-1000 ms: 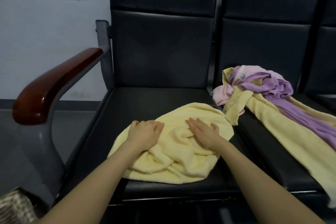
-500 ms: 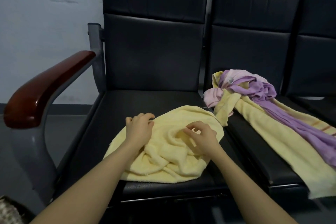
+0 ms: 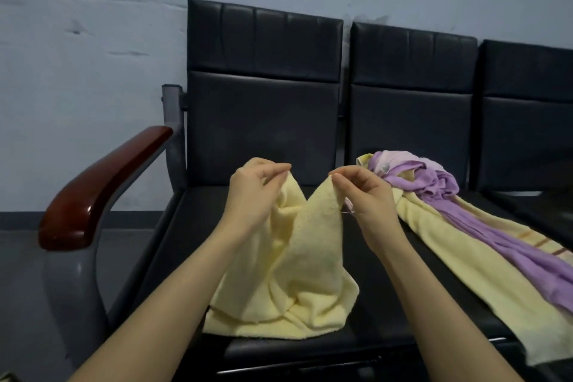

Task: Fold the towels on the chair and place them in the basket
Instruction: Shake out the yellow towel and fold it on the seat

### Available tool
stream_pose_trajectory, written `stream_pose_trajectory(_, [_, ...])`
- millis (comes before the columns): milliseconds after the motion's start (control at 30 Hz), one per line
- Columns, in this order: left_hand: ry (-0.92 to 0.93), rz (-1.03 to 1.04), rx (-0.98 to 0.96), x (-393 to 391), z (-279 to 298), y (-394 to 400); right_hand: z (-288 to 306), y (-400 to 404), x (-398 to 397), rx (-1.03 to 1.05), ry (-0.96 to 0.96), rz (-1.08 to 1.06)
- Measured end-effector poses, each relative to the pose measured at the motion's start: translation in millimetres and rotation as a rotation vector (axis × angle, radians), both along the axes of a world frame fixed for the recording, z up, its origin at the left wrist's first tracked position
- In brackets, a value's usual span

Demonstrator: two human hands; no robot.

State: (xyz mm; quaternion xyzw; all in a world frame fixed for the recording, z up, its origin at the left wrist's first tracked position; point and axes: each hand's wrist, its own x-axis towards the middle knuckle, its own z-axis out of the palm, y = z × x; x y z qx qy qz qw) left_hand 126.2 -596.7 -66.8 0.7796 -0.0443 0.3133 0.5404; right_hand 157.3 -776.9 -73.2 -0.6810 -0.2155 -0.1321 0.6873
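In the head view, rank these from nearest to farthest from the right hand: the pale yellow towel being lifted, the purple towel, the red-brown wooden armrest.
1. Pale yellow towel: pinched in the right hand's fingers, in front of the person.
2. Purple towel: bunched just to that hand's right, on the neighbouring seat.
3. Red-brown wooden armrest: far left, beyond the left hand.

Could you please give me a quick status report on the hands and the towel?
Left hand and right hand each pinch the yellow towel, lifting it. Its lower part rests on the seat. Unfolded. Nothing in the way.
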Motion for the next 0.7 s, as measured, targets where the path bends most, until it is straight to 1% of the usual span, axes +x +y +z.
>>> stream_pose_trajectory(100, [0.058,-0.084,0.02,-11,-2,-18,9,4,-4,0.017,-0.017,0.033])
stream_pose_trajectory(167, [0.137,-0.154,-0.014,-17,-9,-30,10,6,-7,0.014,-0.024,0.036])
stream_pose_trajectory(233, [0.165,-0.17,-0.047,-20,-17,-38,9,7,-8,0.007,-0.014,0.02])
stream_pose_trajectory(400, [0.113,-0.14,-0.258,-22,-19,-44,0,4,-5,-0.042,-0.037,-0.06])
stream_pose_trajectory(467, [0.081,-0.13,-0.307,-21,-15,-43,-9,-1,-5,-0.069,-0.057,-0.106])
stream_pose_trajectory(567, [0.036,-0.048,-0.302,-14,-6,-39,-26,-7,-11,-0.089,-0.034,-0.114])
stream_pose_trajectory(700, [0.027,-0.008,-0.265,-4,0,-34,-40,-6,-18,-0.086,0.065,-0.042])
